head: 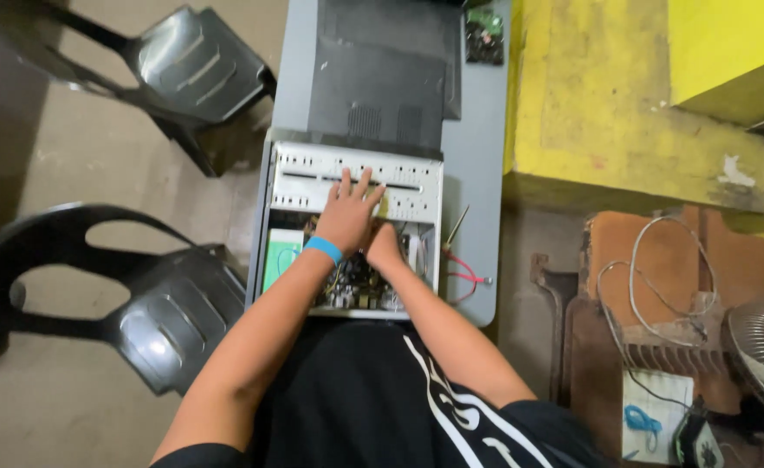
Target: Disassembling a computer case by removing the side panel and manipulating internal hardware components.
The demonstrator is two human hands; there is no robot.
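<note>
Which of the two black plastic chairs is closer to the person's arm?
The lower chair, beside the left forearm; the other chair stands farther up, by the table's far end.

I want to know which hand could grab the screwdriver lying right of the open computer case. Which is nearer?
Right. The right hand is inside the case beside the screwdriver; the left hand lies farther left.
</note>
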